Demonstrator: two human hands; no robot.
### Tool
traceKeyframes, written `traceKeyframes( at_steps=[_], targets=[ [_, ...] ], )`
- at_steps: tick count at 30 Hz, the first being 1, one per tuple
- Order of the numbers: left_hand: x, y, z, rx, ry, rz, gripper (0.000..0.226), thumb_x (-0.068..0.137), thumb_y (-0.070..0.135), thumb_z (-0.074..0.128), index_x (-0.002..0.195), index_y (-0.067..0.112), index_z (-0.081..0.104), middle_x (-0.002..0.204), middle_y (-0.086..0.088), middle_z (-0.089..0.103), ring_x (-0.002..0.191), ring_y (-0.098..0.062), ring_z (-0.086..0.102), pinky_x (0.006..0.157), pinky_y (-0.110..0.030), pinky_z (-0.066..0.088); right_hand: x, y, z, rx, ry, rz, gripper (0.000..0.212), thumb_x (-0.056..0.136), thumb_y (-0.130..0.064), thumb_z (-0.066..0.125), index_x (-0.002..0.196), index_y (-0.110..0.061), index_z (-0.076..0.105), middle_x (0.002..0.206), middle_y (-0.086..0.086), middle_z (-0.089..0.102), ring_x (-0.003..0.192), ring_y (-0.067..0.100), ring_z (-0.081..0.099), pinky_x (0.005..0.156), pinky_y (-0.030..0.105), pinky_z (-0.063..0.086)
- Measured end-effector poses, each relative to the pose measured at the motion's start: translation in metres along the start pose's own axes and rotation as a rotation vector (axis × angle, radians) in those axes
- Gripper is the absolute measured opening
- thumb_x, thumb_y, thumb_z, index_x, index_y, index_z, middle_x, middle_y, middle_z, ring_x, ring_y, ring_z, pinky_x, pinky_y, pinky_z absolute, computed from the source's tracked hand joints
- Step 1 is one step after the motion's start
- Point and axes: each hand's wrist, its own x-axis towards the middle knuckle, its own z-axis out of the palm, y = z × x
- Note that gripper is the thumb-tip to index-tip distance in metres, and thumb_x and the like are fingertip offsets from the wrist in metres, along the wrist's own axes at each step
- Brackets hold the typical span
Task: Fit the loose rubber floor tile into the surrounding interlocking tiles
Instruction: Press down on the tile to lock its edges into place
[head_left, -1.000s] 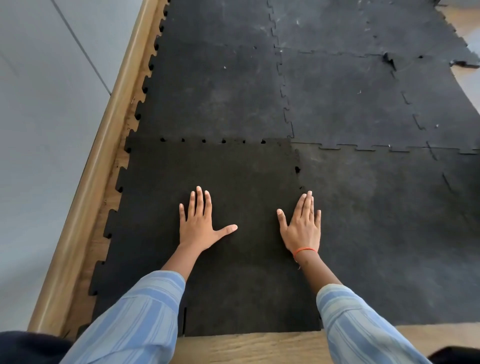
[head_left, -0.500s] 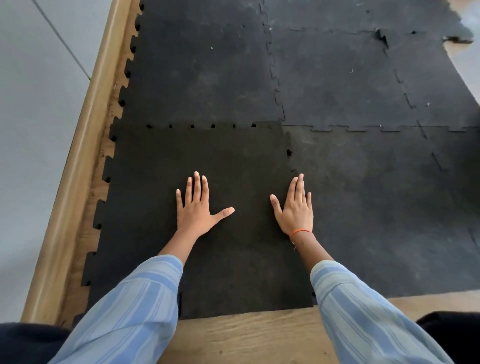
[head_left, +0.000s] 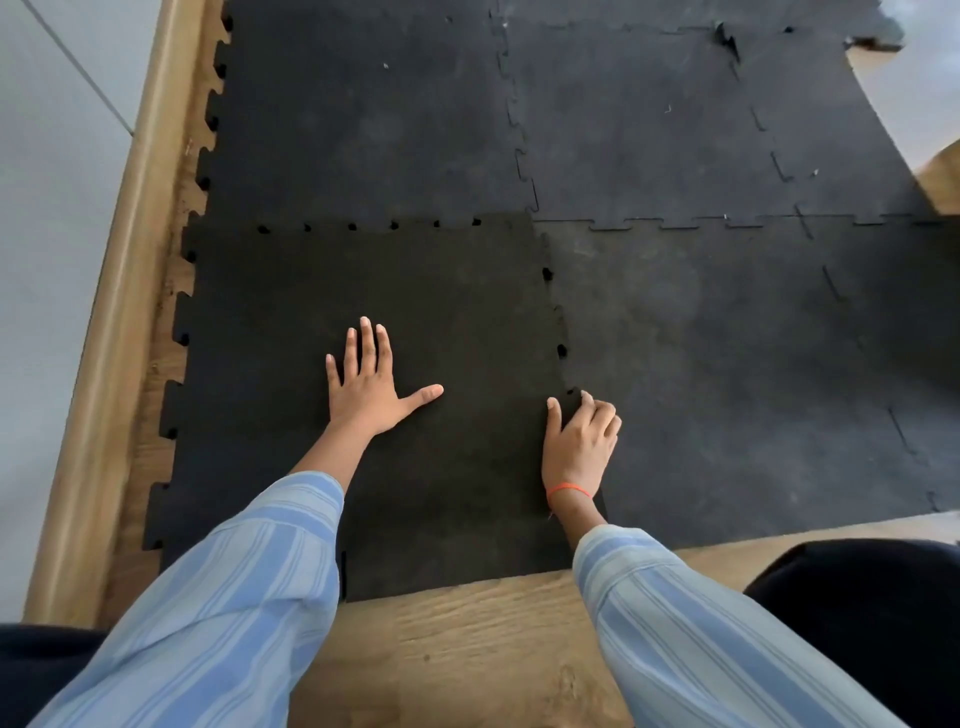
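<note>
- I have the loose tile (head_left: 374, 291) lying at 7 o'clock in the view, darker than the tiles (head_left: 649, 130) around it, its far edge against the tile at 12 o'clock and its right edge against the tile at 3 o'clock.
- My left hand (head_left: 366, 382) is spread flat, palm down on the middle of the tile, thumb out toward 3 o'clock.
- My right hand (head_left: 579, 441) sits on the right seam, fingers curled at the tile's edge with one tab between thumb and fingers; I cannot tell whether it pinches the tab or only presses it.
- I judge the step in hand to be seating the right seam: small dark gaps show along it and along the far seam, so the teeth look not fully home.
- The next move, as I read it, calls for lining each tab over its notch and pressing down along the seam, with the left hand keeping the tile from sliding.
- The tiles lie on a wood floor (head_left: 467, 649), bare at 6 o'clock; at 9 o'clock the tile's toothed edge stands free beside a wood skirting (head_left: 119, 312) and a pale wall (head_left: 47, 208).
- At 1 o'clock a far tile corner looks torn and lifted.
</note>
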Motion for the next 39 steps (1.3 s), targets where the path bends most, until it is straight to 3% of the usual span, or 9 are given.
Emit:
traceKeyframes(
  at_steps=[9,14,18,21,26,29,33,36,39],
  targets=[
    [0.002,-0.003,-0.004,0.005,-0.056,0.026,0.127,0.06,0.094,0.023,0.146,0.015,-0.026,0.154,-0.005,-0.034,0.144,-0.023,-0.025,0.116,-0.052,-0.005,0.073,-0.043,0.002,0.263,-0.079,0.082,0.048,0.096,-0.028,0.05,0.137,-0.003,0.044,0.135,0.018,0.046,0.124,0.034,0.039,0.104,0.036,0.03],
    [0.0,-0.004,-0.003,0.011,-0.024,0.036,0.126,0.062,0.093,0.023,0.147,0.014,-0.025,0.155,-0.006,-0.031,0.144,-0.024,-0.023,0.116,-0.052,-0.004,0.087,-0.021,-0.005,0.554,-0.17,0.119,0.031,0.091,-0.015,0.059,0.121,-0.008,0.064,0.122,0.009,0.062,0.114,0.022,0.057,0.095,0.014,0.036],
    [0.001,-0.003,-0.001,0.013,-0.02,0.033,0.126,0.061,0.094,0.021,0.147,0.014,-0.025,0.155,-0.006,-0.031,0.144,-0.025,-0.023,0.116,-0.052,-0.005,0.092,-0.009,-0.011,0.517,-0.223,-0.006,0.031,0.086,-0.012,0.066,0.117,-0.008,0.067,0.119,0.008,0.065,0.107,0.015,0.059,0.086,0.003,0.033],
    [0.001,-0.002,-0.001,0.007,-0.019,0.029,0.126,0.061,0.094,0.021,0.147,0.014,-0.025,0.155,-0.007,-0.031,0.144,-0.025,-0.023,0.116,-0.052,-0.005,0.09,-0.007,-0.008,0.437,-0.133,-0.101,0.027,0.086,-0.012,0.066,0.112,-0.006,0.069,0.109,0.011,0.069,0.102,0.022,0.063,0.086,0.008,0.036],
    [0.004,-0.003,-0.001,0.012,-0.015,0.025,0.13,0.051,0.096,0.01,0.146,0.015,-0.026,0.155,-0.007,-0.031,0.144,-0.025,-0.023,0.116,-0.052,-0.005,0.095,-0.008,-0.002,0.365,-0.055,-0.255,0.021,0.088,-0.008,0.064,0.106,-0.003,0.071,0.092,0.016,0.067,0.083,0.03,0.063,0.078,0.035,0.048],
    [0.009,-0.004,-0.002,0.029,-0.017,0.04,0.131,0.051,0.098,0.01,0.146,0.016,-0.026,0.155,-0.006,-0.032,0.144,-0.025,-0.024,0.116,-0.051,-0.006,0.097,-0.008,-0.001,0.302,-0.048,-0.311,0.021,0.089,-0.006,0.062,0.107,-0.001,0.07,0.089,0.02,0.062,0.078,0.034,0.06,0.073,0.033,0.045],
    [0.007,-0.005,0.0,0.038,-0.02,0.047,0.13,0.053,0.098,0.013,0.147,0.016,-0.026,0.155,-0.006,-0.032,0.144,-0.025,-0.024,0.115,-0.051,-0.006,0.101,-0.017,-0.004,0.253,-0.143,-0.242,0.034,0.089,-0.015,0.06,0.121,-0.002,0.062,0.11,0.018,0.06,0.102,0.033,0.059,0.088,0.033,0.045],
    [0.007,-0.005,0.0,0.045,-0.011,0.047,0.13,0.053,0.098,0.012,0.146,0.016,-0.027,0.154,-0.005,-0.033,0.144,-0.025,-0.024,0.115,-0.051,-0.007,0.103,-0.039,0.002,0.144,-0.237,-0.334,0.052,0.094,-0.02,0.052,0.141,-0.003,0.038,0.143,0.019,0.039,0.129,0.034,0.038,0.108,0.035,0.031],
    [0.008,-0.005,-0.002,0.033,-0.032,0.044,0.13,0.054,0.098,0.014,0.146,0.017,-0.028,0.154,-0.004,-0.035,0.143,-0.024,-0.026,0.115,-0.051,-0.008,0.102,-0.05,0.01,0.08,-0.194,-0.331,0.046,0.098,-0.017,0.042,0.142,-0.004,0.036,0.147,0.015,0.036,0.129,0.032,0.038,0.108,0.033,0.03]
  ],
)
